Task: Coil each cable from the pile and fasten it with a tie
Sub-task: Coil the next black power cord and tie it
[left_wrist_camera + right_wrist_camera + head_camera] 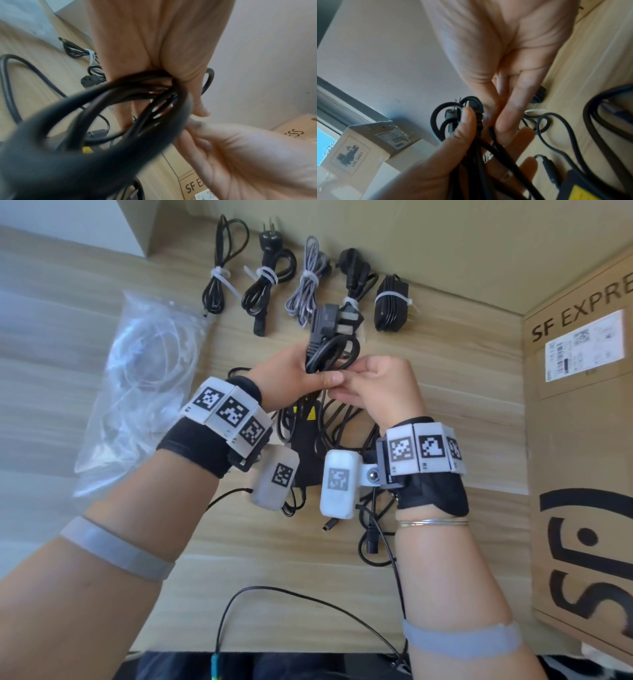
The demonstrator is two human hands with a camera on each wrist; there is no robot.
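Note:
A black power cable (334, 354) is folded into loops, its grey plug (330, 318) sticking up at the far end. My left hand (291, 371) grips the bundle around its middle, thumb across the strands. The same loops (51, 155) fill the left wrist view, blurred and close. My right hand (380, 385) meets the left from the right, and its curled fingers pinch the strands just below the left thumb. In the right wrist view the right thumb and forefinger (513, 108) close on the cord (478, 125) beside the left thumb. No tie shows on this cable.
Several coiled cables with white ties (267, 277) lie in a row at the back. A clear bag of white ties (147, 364) sits at the left. Under my hands lies the loose pile (308, 433) with a black adapter. A cardboard box (582, 440) walls off the right.

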